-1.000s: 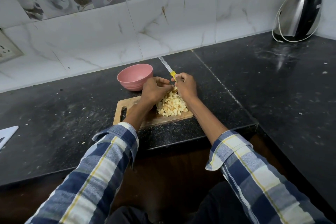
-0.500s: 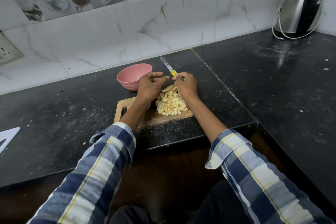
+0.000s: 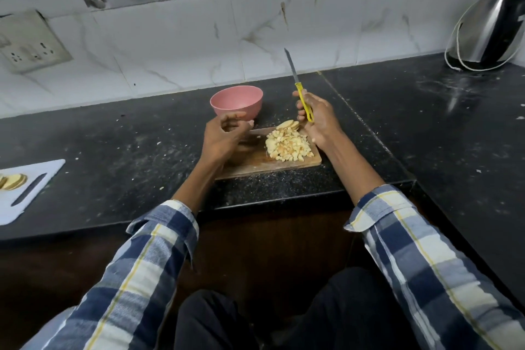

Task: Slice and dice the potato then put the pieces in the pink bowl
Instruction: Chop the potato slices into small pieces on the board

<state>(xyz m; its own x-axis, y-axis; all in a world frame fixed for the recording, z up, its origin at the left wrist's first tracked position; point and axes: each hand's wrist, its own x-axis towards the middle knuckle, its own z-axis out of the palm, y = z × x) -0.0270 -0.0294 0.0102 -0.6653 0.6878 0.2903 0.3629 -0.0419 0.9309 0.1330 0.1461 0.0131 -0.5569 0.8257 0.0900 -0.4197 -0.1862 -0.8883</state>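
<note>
- We count 2 hands in the head view, both over the wooden cutting board [image 3: 255, 163], which sits on the black desk [image 3: 127, 150].
- Right hand [image 3: 319, 118]: fingers curled round the yellow handle of 1 knife [image 3: 298, 86]. Blade is clear of the food, tip pointing to 12 o'clock, tilted slightly toward 11.
- Left hand [image 3: 223, 138]: fingers loosely curled, hovering above the board's 9 o'clock end. We see nothing in it; the inside of the palm is hidden from us.
- Diced potato pile [image 3: 287, 145]: 1 heap on the board's 3 o'clock half, too many cubes to count.
- Uncut potato slices [image 3: 287, 124]: small stack at the heap's 12 o'clock edge, touching it. About 2-3 slices; exact count unclear.
- Pink bowl [image 3: 236, 101]: 1, upright on the desk, just beyond the board at its 11 o'clock. Its inside is not visible from this angle.
- White cutting board [image 3: 34, 185]: 1, at the desk's far 9 o'clock edge, well apart from the wooden one. It carries more potato rounds [image 3: 12, 181], partly cut off by the frame, so no count.
- Steel kettle [image 3: 485, 28]: 1, at 2 o'clock in the corner, white cord looped round it.
- Wall socket plate [image 3: 28, 42]: 1, at 10 o'clock on the tiled wall.
- Crumbs and specks scattered over the desk.
</note>
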